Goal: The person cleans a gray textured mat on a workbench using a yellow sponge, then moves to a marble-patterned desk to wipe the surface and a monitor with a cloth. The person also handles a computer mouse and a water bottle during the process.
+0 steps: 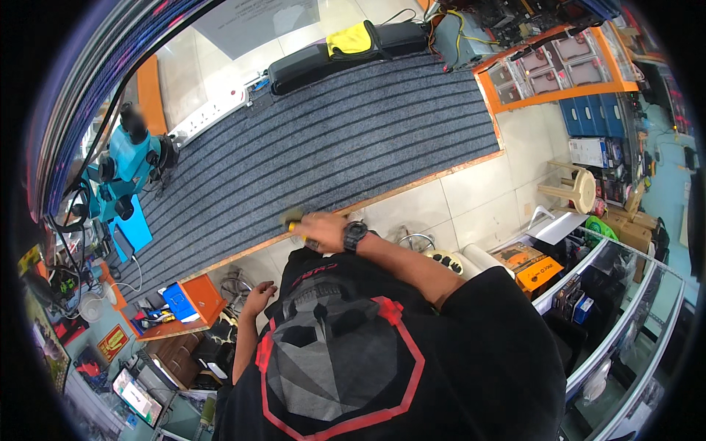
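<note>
microscope (132, 162), teal with dark knobs, stands at the left of the scene i watch from afar, beside a blue pad (134, 226) with a dark phone (123, 241) on it. nearer, still on the left, i see a blue container (179, 302) sitting on an orange shelf (207, 296). just right of that, the left hand (259, 298) is beside the torso, below the near edge of the bench; its fingers look loosely bent, but i cannot tell whether they close on anything. next i have the right hand (323, 229), a dark watch (355, 235) at its wrist, wrapped around a yellow-and-black brush-like tool (293, 226). the tool is at the near edge of a grey striped mat (346, 147), its olive head blurred, and i cannot tell if that touches the surface. on the mat's far side lies a long black case (301, 71) with a yellow cloth (349, 42) over it. to the right i see a beige stool (585, 192) and, nearer, an orange box (526, 266) by a glass display case (618, 312).
</note>
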Tool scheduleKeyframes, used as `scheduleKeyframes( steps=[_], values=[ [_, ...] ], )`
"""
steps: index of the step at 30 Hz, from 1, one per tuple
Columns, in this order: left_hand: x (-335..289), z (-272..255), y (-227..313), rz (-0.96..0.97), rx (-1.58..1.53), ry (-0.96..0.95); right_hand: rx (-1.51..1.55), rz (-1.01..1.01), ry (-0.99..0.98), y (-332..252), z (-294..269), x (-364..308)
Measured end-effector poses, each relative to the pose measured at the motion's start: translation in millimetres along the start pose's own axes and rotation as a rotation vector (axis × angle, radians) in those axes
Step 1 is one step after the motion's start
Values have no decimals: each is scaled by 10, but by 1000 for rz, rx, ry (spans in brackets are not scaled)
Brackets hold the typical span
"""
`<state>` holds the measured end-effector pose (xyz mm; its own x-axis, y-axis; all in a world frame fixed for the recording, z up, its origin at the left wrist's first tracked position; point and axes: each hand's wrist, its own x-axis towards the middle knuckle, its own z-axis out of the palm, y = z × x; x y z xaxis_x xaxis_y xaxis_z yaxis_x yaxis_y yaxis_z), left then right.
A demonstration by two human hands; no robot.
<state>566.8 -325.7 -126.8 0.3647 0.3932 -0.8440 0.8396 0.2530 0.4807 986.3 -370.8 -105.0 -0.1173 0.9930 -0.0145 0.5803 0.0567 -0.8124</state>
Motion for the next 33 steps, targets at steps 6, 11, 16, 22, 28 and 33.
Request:
scheduleKeyframes(
  steps=[6,11,16,22,28,33],
  values=[
    [92,-98,132,-124,-279,115,166,508,621,841,-1683,-233],
    [77,-39,-170,-71,-174,96,-354,704,935,1654,-2778,-481],
    [7,170,-165,-216,-210,56,-294,74,86,377,-1314,527],
    [-155,312,66,-151,-247,130,170,-87,169,731,-1442,1024],
    [-125,292,-159,-166,-262,80,55,266,1078,2328,-2824,495],
    [-123,332,118,-197,-145,92,-146,356,984,1746,-2463,595]
  ],
)
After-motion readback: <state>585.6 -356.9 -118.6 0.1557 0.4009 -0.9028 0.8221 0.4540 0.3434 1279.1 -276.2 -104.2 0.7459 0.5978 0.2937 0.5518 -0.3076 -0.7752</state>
